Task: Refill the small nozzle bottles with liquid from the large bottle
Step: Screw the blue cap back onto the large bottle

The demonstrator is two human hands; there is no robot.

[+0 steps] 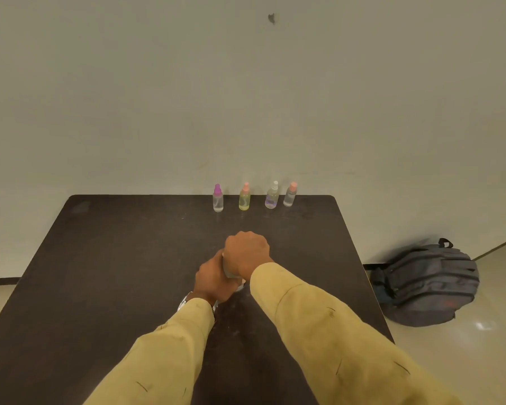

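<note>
Several small nozzle bottles stand in a row at the table's far edge: a clear one with a purple cap (pixel 218 198), a yellow one with an orange cap (pixel 244 197), a clear one with a white cap (pixel 272 195) and a clear one with an orange cap (pixel 290 195). Mid-table, the large bottle (pixel 230 271) stands upright and is mostly hidden. My left hand (pixel 214 280) grips its body. My right hand (pixel 246 252) is curled over its top, which I cannot see.
The dark table (pixel 114 273) reaches a pale wall at the back. A grey backpack (pixel 427 283) lies on the floor by the table's right edge. A watch shows on my left wrist (pixel 186 301).
</note>
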